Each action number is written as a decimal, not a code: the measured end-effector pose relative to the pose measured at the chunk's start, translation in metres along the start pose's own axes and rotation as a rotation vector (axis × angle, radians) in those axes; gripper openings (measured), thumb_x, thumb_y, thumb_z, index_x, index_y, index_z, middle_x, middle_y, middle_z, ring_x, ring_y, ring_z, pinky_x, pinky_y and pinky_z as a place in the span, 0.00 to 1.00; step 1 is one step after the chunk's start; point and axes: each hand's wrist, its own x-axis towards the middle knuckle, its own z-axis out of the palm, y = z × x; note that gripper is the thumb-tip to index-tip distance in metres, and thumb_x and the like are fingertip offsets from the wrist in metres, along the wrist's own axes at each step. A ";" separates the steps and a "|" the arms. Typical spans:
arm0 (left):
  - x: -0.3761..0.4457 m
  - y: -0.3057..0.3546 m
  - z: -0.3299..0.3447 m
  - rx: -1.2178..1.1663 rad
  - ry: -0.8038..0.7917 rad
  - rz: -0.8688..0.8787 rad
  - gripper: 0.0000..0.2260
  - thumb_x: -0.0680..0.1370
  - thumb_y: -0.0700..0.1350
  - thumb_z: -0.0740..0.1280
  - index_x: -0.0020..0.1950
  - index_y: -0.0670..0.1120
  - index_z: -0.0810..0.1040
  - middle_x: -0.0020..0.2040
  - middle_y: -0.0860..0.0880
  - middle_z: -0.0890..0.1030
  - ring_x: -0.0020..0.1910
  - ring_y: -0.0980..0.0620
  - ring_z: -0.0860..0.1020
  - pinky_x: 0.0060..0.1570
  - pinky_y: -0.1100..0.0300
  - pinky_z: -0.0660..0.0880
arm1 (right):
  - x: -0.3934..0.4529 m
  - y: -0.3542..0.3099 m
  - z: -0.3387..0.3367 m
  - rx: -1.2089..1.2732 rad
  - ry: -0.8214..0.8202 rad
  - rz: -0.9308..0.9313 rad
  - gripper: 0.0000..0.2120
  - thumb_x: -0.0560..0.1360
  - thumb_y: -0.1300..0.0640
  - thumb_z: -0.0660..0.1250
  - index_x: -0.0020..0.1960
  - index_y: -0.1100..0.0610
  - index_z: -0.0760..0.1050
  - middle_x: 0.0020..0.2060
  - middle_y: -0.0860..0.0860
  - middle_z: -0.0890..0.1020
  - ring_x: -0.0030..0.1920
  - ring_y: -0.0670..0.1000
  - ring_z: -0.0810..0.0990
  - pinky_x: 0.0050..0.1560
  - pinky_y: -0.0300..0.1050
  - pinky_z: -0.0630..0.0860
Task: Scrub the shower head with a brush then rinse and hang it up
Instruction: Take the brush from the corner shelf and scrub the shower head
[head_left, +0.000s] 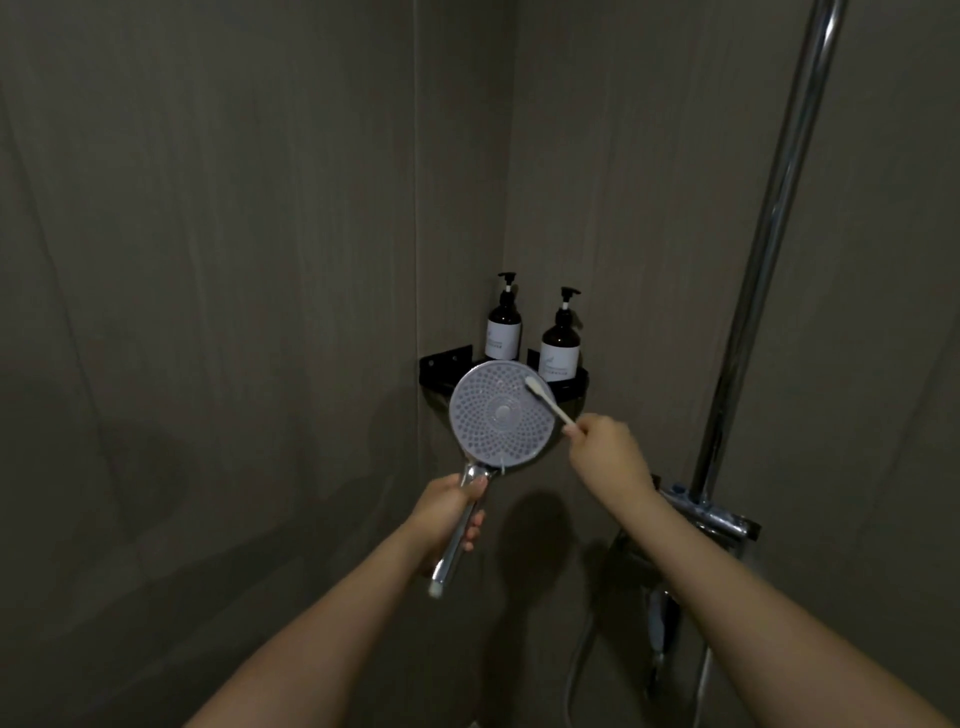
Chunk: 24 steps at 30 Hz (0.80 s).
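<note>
A round shower head (498, 415) with a pale dotted face points toward me at mid-frame. Its chrome handle runs down through my left hand (449, 517), whose fingers wrap around it. My right hand (608, 449) grips the end of a small white brush (548, 400). The brush head lies against the upper right edge of the shower face. A drip hangs from the lower rim of the head.
Behind the head, a black corner shelf (447, 358) carries two dark pump bottles (503, 325), (561, 343). A chrome riser pipe (763, 249) climbs at the right, above the mixer valve (711, 514). A hose (576, 670) hangs below. Dark tiled walls surround me.
</note>
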 end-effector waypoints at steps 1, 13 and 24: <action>0.000 0.002 0.002 -0.005 0.000 0.007 0.11 0.79 0.45 0.60 0.38 0.45 0.67 0.26 0.46 0.69 0.17 0.55 0.66 0.20 0.68 0.63 | 0.002 -0.004 0.001 0.016 -0.005 -0.011 0.10 0.78 0.54 0.59 0.41 0.56 0.74 0.33 0.52 0.77 0.35 0.53 0.77 0.32 0.43 0.71; -0.006 0.011 0.003 0.049 -0.021 0.040 0.10 0.79 0.46 0.61 0.39 0.44 0.70 0.25 0.47 0.71 0.18 0.55 0.67 0.19 0.67 0.64 | 0.000 -0.024 -0.001 -0.076 0.048 -0.078 0.12 0.79 0.53 0.57 0.45 0.58 0.76 0.31 0.50 0.72 0.31 0.51 0.73 0.28 0.41 0.67; -0.012 0.012 0.010 -0.003 -0.021 0.036 0.10 0.79 0.44 0.60 0.39 0.45 0.69 0.24 0.47 0.70 0.17 0.55 0.66 0.19 0.68 0.64 | -0.007 -0.033 -0.001 -0.120 -0.086 -0.114 0.11 0.79 0.52 0.58 0.45 0.57 0.76 0.36 0.53 0.77 0.37 0.53 0.79 0.36 0.47 0.76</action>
